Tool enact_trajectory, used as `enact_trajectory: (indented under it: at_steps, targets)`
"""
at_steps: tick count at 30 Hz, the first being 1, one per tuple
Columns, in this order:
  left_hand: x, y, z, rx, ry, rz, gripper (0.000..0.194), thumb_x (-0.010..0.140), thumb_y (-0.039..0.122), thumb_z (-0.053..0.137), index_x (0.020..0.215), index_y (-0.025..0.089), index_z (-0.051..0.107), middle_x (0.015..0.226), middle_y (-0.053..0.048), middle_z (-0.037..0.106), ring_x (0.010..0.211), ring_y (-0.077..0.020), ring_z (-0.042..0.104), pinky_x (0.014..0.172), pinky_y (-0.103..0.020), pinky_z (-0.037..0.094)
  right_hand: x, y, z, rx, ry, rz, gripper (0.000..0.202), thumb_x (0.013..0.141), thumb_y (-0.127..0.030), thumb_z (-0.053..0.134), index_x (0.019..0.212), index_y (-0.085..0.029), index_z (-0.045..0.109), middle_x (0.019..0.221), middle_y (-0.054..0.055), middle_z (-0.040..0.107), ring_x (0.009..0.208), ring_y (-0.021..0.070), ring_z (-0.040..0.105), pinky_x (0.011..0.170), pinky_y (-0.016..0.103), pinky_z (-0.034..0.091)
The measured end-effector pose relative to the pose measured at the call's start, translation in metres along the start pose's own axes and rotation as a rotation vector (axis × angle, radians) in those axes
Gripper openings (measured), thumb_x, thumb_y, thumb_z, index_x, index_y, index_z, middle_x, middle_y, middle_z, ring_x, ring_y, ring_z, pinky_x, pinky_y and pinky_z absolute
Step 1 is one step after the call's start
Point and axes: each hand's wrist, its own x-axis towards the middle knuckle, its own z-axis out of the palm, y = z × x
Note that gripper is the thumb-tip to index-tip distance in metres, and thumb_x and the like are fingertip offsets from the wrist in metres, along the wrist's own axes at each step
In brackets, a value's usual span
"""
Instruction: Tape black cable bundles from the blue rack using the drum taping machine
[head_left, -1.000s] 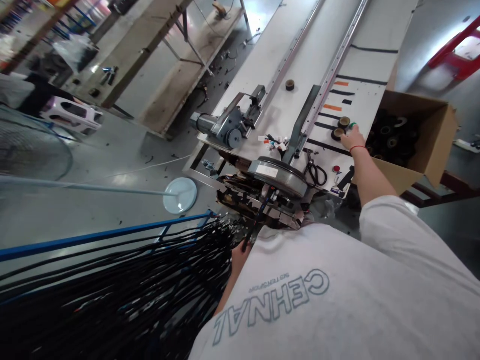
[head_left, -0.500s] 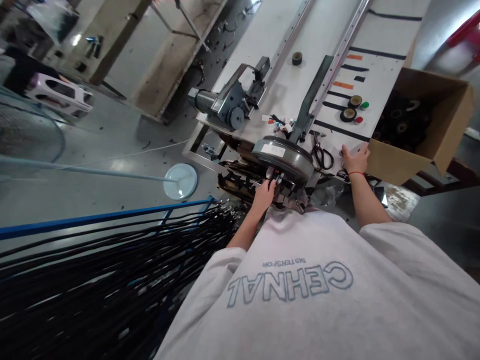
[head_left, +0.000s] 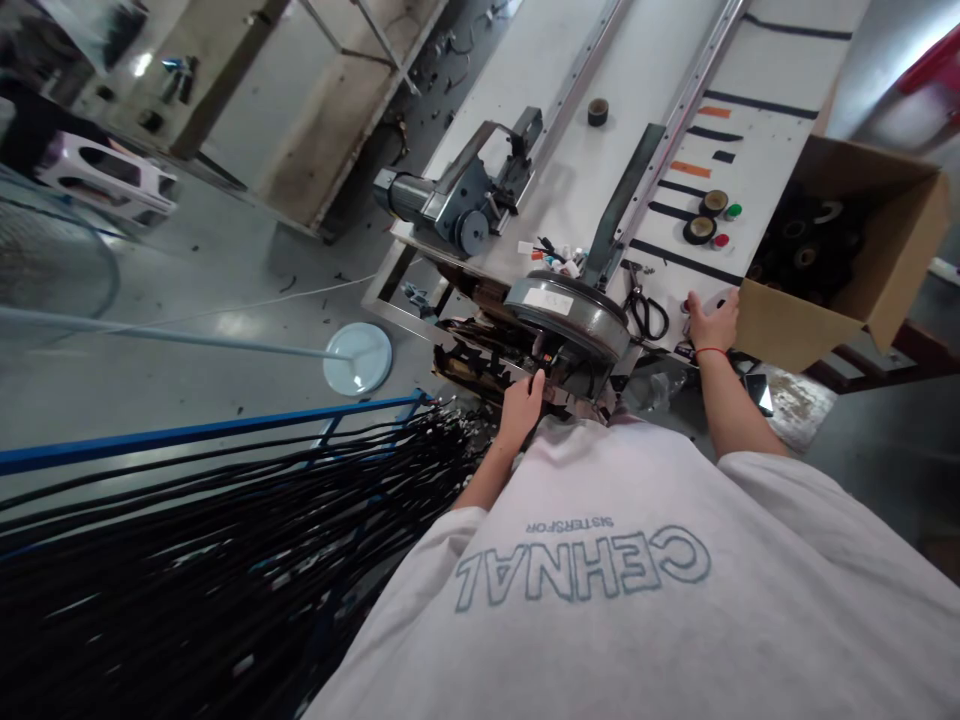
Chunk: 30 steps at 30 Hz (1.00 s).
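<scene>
My left hand (head_left: pixel 522 408) is closed, thumb against curled fingers, just below the round taping machine head (head_left: pixel 566 312). What it pinches is too small and dark to make out. Small wire ends with orange and white bits (head_left: pixel 548 357) show at the head's near side, by the thumb tip. My right hand (head_left: pixel 714 322) rests at the near edge of the white table, fingers apart, beside small buttons there. Black-handled scissors (head_left: pixel 646 312) lie left of it. Behind the machine head is a bundle of wires with white connectors (head_left: pixel 566 262).
A cardboard box (head_left: pixel 806 325) of tape rolls stands to the right. Tape rolls (head_left: pixel 700 230) and green and red buttons (head_left: pixel 733 211) are on the table. A motor unit (head_left: pixel 461 215) sits at the left rail. Black harnesses (head_left: pixel 300 500) hang on a blue rack (head_left: pixel 225 435).
My left hand has drawn back from the machine head toward my body, a little down and left. My right hand stays at the table edge.
</scene>
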Motion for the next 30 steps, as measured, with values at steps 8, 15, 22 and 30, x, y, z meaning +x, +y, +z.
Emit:
enact_trajectory:
  at_steps: [8, 15, 22, 30]
  targets:
    - [-0.006, -0.008, 0.005, 0.014, -0.026, -0.012, 0.046, 0.103, 0.039, 0.04, 0.067, 0.017, 0.06, 0.069, -0.006, 0.065, 0.067, -0.0168, 0.058, 0.067, -0.027, 0.037, 0.008, 0.006, 0.007, 0.103, 0.046, -0.013, 0.092, 0.089, -0.07, 0.052, 0.156, -0.011, 0.027, 0.144, 0.028, 0.047, 0.13, 0.0419, 0.051, 0.105, 0.059, 0.043]
    - [-0.008, -0.013, 0.006, 0.003, -0.023, 0.022, 0.044, 0.102, 0.038, 0.041, 0.069, 0.017, 0.061, 0.07, -0.006, 0.066, 0.068, -0.0162, 0.059, 0.067, -0.026, 0.037, 0.014, 0.01, 0.011, 0.166, 0.061, -0.026, 0.091, 0.088, -0.067, 0.055, 0.155, -0.01, 0.03, 0.143, 0.028, 0.048, 0.13, 0.0411, 0.051, 0.108, 0.059, 0.04]
    - [-0.008, -0.014, 0.013, -0.016, 0.005, 0.013, 0.044, 0.101, 0.039, 0.041, 0.07, 0.017, 0.062, 0.07, -0.007, 0.066, 0.068, -0.0171, 0.059, 0.067, -0.028, 0.038, 0.016, 0.01, 0.011, 0.148, 0.072, -0.024, 0.088, 0.091, -0.062, 0.055, 0.155, -0.008, 0.03, 0.145, 0.028, 0.047, 0.132, 0.0414, 0.05, 0.109, 0.06, 0.039]
    - [-0.019, -0.041, 0.012, -0.084, -0.067, 0.017, 0.031, 0.089, 0.039, 0.057, 0.069, 0.016, 0.062, 0.062, -0.001, 0.059, 0.062, -0.0146, 0.055, 0.063, -0.025, 0.038, 0.016, 0.01, 0.009, 0.152, 0.064, -0.002, 0.087, 0.089, -0.057, 0.06, 0.154, -0.009, 0.031, 0.143, 0.028, 0.049, 0.134, 0.0407, 0.049, 0.109, 0.059, 0.04]
